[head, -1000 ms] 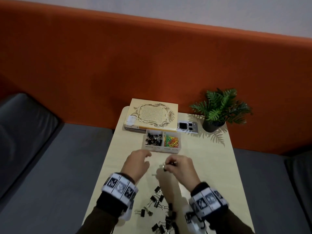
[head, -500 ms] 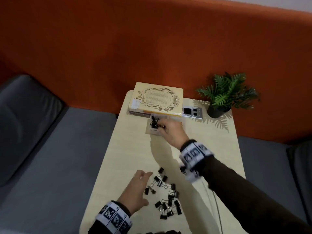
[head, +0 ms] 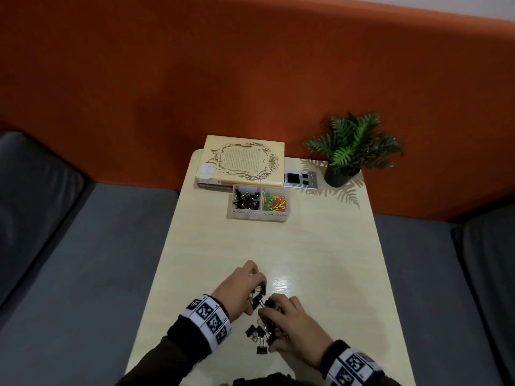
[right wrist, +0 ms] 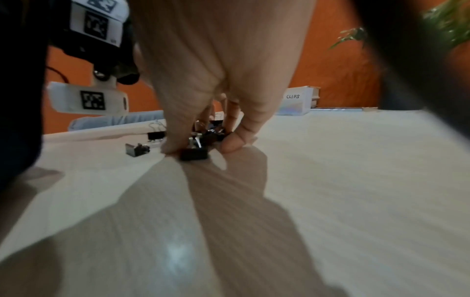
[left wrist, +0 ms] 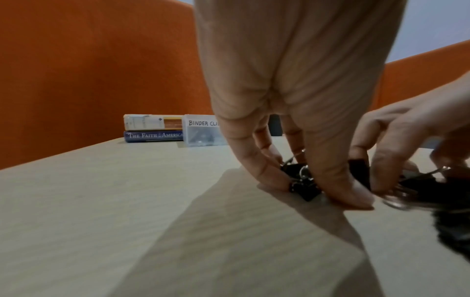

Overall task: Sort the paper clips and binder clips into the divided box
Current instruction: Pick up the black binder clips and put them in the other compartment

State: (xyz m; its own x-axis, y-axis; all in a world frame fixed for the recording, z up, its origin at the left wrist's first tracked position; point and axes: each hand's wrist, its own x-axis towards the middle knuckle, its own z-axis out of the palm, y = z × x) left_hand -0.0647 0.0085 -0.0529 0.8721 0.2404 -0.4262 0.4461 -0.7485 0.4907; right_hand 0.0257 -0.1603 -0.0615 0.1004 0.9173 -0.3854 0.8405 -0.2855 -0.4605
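The pale wooden surface (head: 320, 246) is backed by an orange wall. At its far end the divided box (head: 260, 215) is set, with black binder clips in its left compartment and coloured paper clips in its right. Near the front edge, the left hand (head: 241, 288) and right hand (head: 295, 327) are curled down, pinching loose binder clips (head: 257, 334) from the pile.

Divided box (left wrist: 201, 130): handwritten label "BINDER CLI…", rest hidden by hand; right wrist view shows "CLIPS". Blue book (left wrist: 155, 136) spine: "THE FAITH … AMERICA…", cut off.
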